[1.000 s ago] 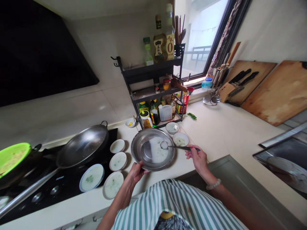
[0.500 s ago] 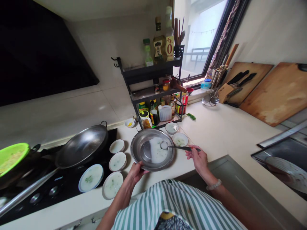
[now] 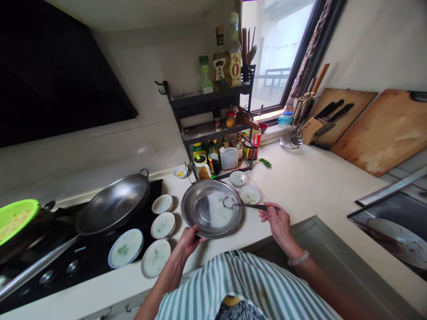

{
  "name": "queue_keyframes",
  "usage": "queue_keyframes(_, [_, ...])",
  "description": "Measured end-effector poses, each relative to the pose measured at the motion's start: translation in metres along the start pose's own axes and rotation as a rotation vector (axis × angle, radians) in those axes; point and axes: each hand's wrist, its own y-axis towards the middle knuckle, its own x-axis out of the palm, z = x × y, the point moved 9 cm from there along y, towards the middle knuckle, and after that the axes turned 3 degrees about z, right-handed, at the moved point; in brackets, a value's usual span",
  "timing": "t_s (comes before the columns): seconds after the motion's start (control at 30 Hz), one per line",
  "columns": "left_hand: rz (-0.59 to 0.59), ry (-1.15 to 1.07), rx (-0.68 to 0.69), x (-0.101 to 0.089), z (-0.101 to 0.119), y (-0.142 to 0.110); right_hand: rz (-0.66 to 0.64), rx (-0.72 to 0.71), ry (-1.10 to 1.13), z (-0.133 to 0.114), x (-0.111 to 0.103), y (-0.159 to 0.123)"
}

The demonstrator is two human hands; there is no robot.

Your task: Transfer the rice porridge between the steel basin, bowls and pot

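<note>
My left hand (image 3: 191, 240) grips the near rim of a wide steel basin (image 3: 196, 198), its thumb over the edge. A pool of cloudy white liquid with green bits (image 3: 216, 218) covers the basin's right part. My right hand (image 3: 276, 218) is closed round the dark handle of a spoon (image 3: 250, 206); the round bowl of the spoon hangs over the liquid, and I cannot tell if it touches. Close to the basin's right rim stand a bowl with greens in pale liquid (image 3: 250, 194) and a second small bowl (image 3: 238, 178). Left of it, white bowls (image 3: 163, 225) hold similar liquid.
A wok (image 3: 115, 200) rests on the black stove (image 3: 90, 249), its long handle toward me, beside a green basket (image 3: 20, 218). Behind the basin rises a black spice rack (image 3: 207, 104). A knife block (image 3: 313, 129) and cutting boards (image 3: 370, 129) lean at right, above the sink (image 3: 393, 195).
Almost nothing differs. The view has shifted very slightly; the spoon and my right hand have moved a touch to the right, while my left hand keeps its grip on the basin.
</note>
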Motion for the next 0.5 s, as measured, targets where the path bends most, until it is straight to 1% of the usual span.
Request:
queue_keyframes(0.2, [-0.014,-0.016,0.012,-0.001,-0.001,0.003,0.041,0.03,0.048,-0.009,-0.007,0.003])
queue_keyframes(0.33, [-0.003,-0.011,0.0,-0.001,-0.001,0.003,0.108,0.013,0.094,-0.026,-0.024,0.012])
queue_keyframes(0.5, [0.001,-0.006,0.005,0.001,0.002,0.0,0.182,-0.077,0.103,-0.051,-0.05,0.026])
